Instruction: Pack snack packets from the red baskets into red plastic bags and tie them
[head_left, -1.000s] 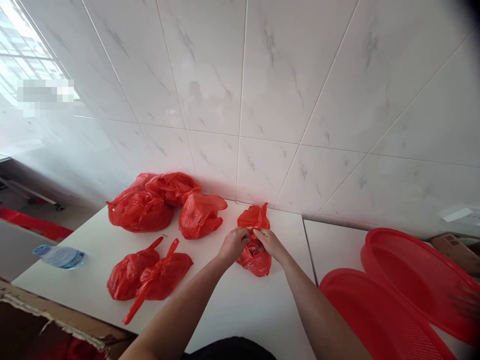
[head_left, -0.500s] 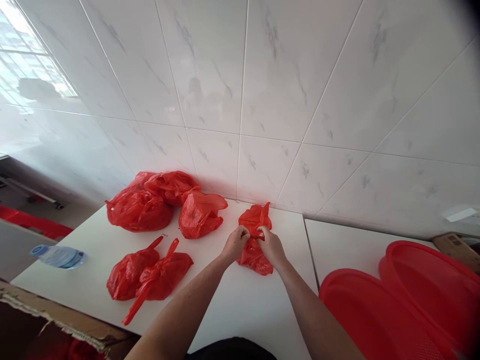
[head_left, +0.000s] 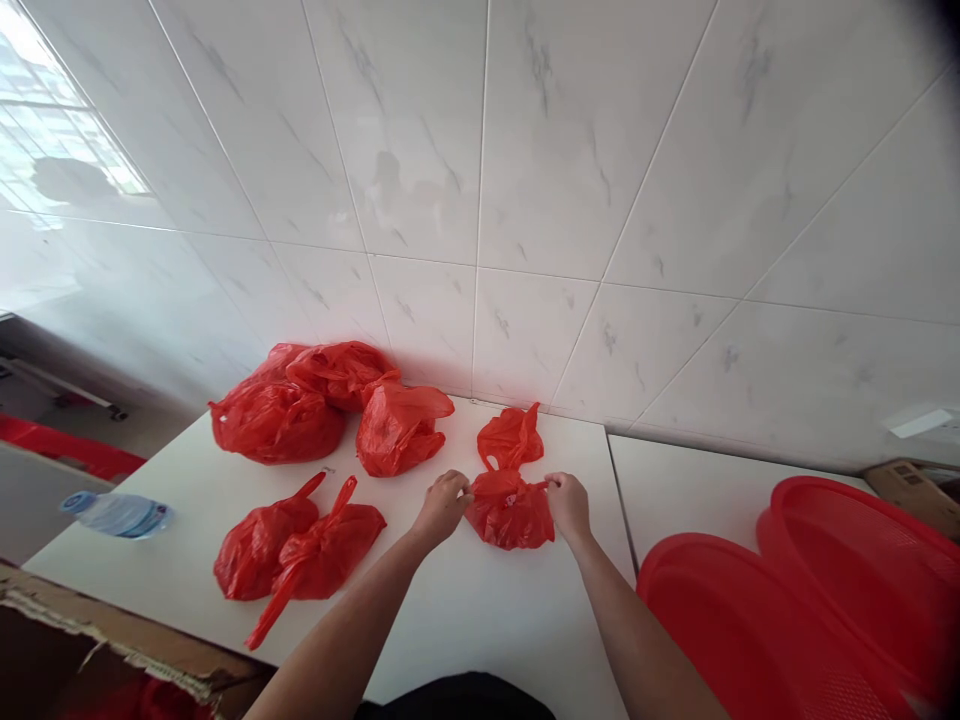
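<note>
A red plastic bag (head_left: 512, 515) with something bulky inside lies on the white table in front of me. My left hand (head_left: 444, 510) pinches the bag's left handle end. On the other side my right hand (head_left: 568, 505) grips the right handle end, so the top is stretched sideways between them. What fills the bag is hidden. Just behind it, touching or nearly so, rests another red plastic bag (head_left: 511, 437) with one handle sticking up.
Several filled red bags (head_left: 277, 420) lie against the tiled wall at left, and two tied ones (head_left: 330, 550) sit nearer. A water bottle (head_left: 124, 514) lies on its side. Red plastic baskets (head_left: 705, 620) stand right; a torn cardboard box (head_left: 135, 650) is at lower left.
My hands have moved apart, left hand to the left and right hand to the right, drawing the bag's handle ends outward. The other bags have stayed put.
</note>
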